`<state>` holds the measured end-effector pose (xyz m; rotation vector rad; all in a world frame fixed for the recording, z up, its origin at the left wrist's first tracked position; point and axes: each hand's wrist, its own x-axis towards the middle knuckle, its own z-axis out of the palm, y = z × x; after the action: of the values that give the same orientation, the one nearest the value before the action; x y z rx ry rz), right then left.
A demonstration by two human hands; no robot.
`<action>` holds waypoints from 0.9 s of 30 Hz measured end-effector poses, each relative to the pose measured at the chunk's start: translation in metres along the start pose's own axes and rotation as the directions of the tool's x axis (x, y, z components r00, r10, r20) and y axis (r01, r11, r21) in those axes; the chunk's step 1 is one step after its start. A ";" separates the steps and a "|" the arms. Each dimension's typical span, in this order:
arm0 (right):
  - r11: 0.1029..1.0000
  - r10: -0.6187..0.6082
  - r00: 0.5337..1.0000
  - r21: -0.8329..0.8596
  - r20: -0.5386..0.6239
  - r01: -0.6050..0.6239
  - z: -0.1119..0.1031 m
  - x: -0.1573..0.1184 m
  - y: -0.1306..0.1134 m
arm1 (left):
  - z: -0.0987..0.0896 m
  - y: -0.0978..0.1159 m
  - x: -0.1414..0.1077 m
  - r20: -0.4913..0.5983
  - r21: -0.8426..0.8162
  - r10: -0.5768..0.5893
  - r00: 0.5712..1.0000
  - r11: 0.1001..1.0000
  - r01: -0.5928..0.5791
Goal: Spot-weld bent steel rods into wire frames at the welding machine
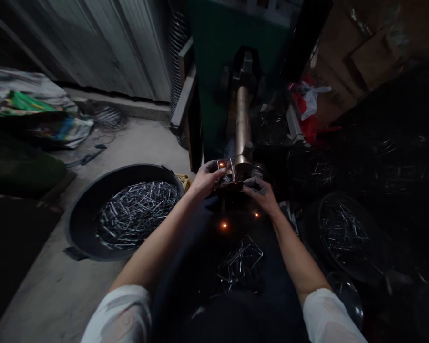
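Note:
Both my hands are at the lower end of a thick metal cylinder (243, 124) on a green machine (210, 71). My left hand (208, 178) is closed on a thin bent wire piece (231, 166), just left of the cylinder's tip. Right of and below the tip, my right hand (260, 191) has its fingers pinched together; what they hold is too dark and small to name. Orange sparks (224, 225) glow below and between the hands. Several bent wire pieces (241, 262) lie on dark cloth over my lap.
A wide black basin (71, 214) of metal pieces stands on the floor at left. Another dark basin (321, 214) with wire pieces is at right. Red and white plastic bags (309, 102) hang near cardboard boxes (375, 57). Sacks (39, 109) lie by the corrugated wall (103, 47).

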<state>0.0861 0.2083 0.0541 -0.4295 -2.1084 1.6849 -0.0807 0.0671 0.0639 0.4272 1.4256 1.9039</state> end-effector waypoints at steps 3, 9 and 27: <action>0.996 0.077 0.997 0.042 -0.012 -0.076 -0.018 -0.028 0.008 | -0.018 -0.003 -0.014 -0.076 0.028 0.014 0.997 1.000 -0.012; 0.947 0.303 0.950 0.138 -0.078 -0.290 -0.055 -0.096 0.038 | -0.132 -0.013 -0.072 -0.488 0.378 0.093 0.868 0.919 0.114; 0.960 0.277 0.947 0.012 -0.165 -0.279 -0.048 -0.100 0.039 | 0.015 -0.080 -0.205 0.278 0.868 -0.363 0.889 0.491 -0.071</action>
<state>0.1958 0.2099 0.0127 -0.8756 -2.0107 1.7180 0.0982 -0.0553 0.0252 1.0813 1.9327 0.6932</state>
